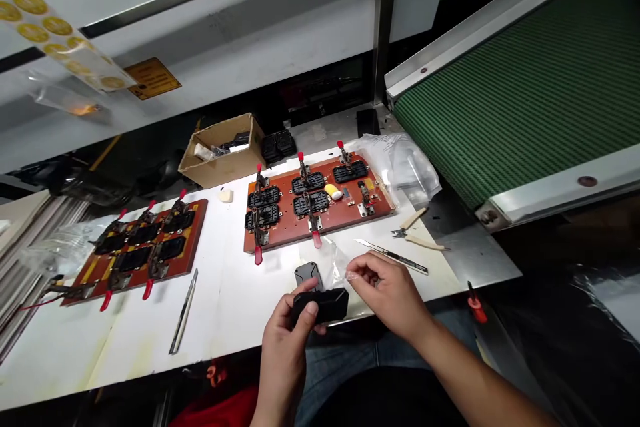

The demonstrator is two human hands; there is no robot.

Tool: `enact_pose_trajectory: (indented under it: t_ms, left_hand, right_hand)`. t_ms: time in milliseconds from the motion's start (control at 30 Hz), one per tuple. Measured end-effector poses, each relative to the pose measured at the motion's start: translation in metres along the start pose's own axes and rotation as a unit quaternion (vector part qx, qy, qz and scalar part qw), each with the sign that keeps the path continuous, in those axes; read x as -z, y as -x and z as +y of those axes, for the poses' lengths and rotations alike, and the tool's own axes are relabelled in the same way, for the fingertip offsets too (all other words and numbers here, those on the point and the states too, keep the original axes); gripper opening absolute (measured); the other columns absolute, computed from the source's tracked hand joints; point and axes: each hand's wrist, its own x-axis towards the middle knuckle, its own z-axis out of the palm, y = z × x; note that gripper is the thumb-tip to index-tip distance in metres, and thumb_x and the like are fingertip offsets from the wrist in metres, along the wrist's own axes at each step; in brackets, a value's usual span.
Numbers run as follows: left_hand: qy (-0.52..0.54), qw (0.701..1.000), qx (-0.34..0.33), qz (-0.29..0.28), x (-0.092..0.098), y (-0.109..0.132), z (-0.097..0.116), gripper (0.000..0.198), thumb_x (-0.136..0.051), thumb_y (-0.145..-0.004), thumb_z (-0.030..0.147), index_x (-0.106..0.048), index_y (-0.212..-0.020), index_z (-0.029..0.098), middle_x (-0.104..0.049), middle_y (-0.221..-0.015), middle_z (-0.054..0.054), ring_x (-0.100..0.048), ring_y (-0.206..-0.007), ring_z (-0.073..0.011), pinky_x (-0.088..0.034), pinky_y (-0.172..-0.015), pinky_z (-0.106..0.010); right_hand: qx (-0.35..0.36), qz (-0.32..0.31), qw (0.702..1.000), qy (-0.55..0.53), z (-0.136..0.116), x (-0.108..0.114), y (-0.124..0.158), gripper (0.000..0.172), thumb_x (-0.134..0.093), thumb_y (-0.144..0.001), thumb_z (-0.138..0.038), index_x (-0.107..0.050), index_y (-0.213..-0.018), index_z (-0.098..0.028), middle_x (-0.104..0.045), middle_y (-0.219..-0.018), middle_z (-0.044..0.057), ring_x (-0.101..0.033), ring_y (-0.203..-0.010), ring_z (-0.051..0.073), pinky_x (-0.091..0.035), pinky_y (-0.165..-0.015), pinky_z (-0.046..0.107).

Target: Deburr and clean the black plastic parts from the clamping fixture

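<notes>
My left hand (pixel 290 327) grips a black rectangular plastic part (pixel 327 305) over the front edge of the table, thumb across its near face. To its right, my right hand (pixel 383 283) pinches the edge of a clear plastic film or bag (pixel 334 261). Behind the held part lies a dark grey plastic cover (pixel 309 273) on the white surface. Farther back sits a reddish-brown fixture board (pixel 280 233) with red-handled toggle clamps and several black plastic parts in it. A craft knife (pixel 393 255) rests just beyond my right hand.
A second clamp board (pixel 197 240) and another knife (pixel 183 311) are at left. Cutting pliers (pixel 419 238) lie at right. A cardboard box (pixel 215 173) stands behind, with clear bags (pixel 405 167) back right. A green conveyor belt (pixel 525 80) rises at right.
</notes>
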Motion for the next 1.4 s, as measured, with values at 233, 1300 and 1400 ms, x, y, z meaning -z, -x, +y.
enact_pose_trajectory:
  t_ms: [233, 1300, 1400]
  left_hand:
    - [0.113, 0.993, -0.037, 0.013, -0.013, 0.001, -0.004, 0.035, -0.08, -0.088, 0.048, -0.064, -0.104, 0.022, -0.075, -0.101, -0.004, -0.07, -0.099, -0.0197, -0.056, -0.094, -0.032]
    - [-0.212, 0.951, -0.21, -0.078, -0.003, 0.017, 0.009, 0.009, -0.074, -0.089, 0.022, -0.08, -0.095, 0.024, -0.067, -0.134, -0.011, -0.064, -0.125, -0.0295, -0.05, -0.11, -0.042]
    - [-0.188, 0.959, -0.2, -0.067, 0.002, 0.015, 0.008, 0.009, -0.079, -0.088, 0.032, -0.08, -0.093, 0.024, -0.075, -0.115, -0.009, -0.07, -0.109, -0.0276, -0.055, -0.099, -0.038]
  right_hand:
    - [0.087, -0.052, 0.995, -0.023, 0.001, 0.002, 0.009, 0.028, -0.057, -0.101, -0.015, -0.077, -0.117, -0.028, -0.073, -0.104, 0.002, -0.071, -0.095, 0.015, -0.056, -0.086, 0.027]
    - [0.171, -0.183, 0.965, -0.078, -0.046, -0.005, 0.03, 0.019, -0.051, -0.098, -0.016, -0.066, -0.102, -0.027, -0.073, -0.091, 0.004, -0.072, -0.087, 0.02, -0.06, -0.08, 0.031]
    - [0.129, -0.198, 0.962, -0.138, -0.049, 0.007, 0.031, 0.017, -0.055, -0.097, -0.017, -0.068, -0.103, -0.026, -0.074, -0.094, 0.003, -0.071, -0.089, 0.019, -0.058, -0.084, 0.031]
